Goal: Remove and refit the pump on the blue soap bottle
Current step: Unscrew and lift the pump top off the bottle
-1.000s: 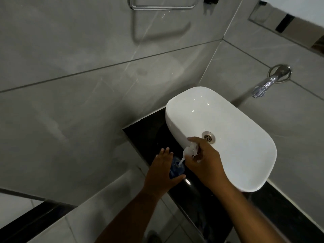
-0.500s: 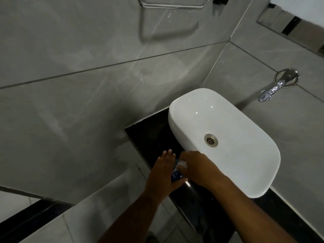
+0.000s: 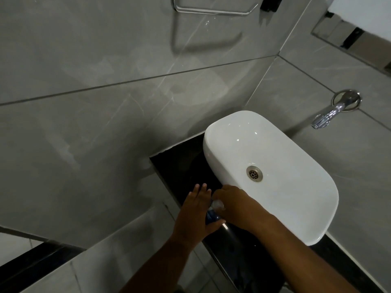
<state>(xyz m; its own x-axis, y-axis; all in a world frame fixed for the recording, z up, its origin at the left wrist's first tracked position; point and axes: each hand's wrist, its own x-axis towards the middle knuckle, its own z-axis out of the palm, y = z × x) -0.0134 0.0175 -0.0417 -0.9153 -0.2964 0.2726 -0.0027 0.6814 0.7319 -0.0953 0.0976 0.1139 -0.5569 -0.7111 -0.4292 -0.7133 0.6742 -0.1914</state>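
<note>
The blue soap bottle (image 3: 211, 216) stands on the black counter (image 3: 186, 166) beside the white basin, mostly hidden between my hands. My left hand (image 3: 195, 214) wraps its left side, thumb under it and fingers stretched forward. The clear pump (image 3: 218, 205) sits at the bottle's top. My right hand (image 3: 234, 205) is closed over the pump from the right, fingers curled down on it. Only a sliver of blue and the pump's clear collar show.
A white oval basin (image 3: 275, 144) with a metal drain (image 3: 254, 174) fills the counter's right part. A chrome tap (image 3: 330, 113) sticks out of the grey tiled wall. A metal towel rail (image 3: 211, 9) hangs high on the wall. The counter's front edge drops off below my hands.
My right hand has brought the pump down from above the bottle onto its neck. My left hand has stayed on the bottle. The camera has tilted slightly.
</note>
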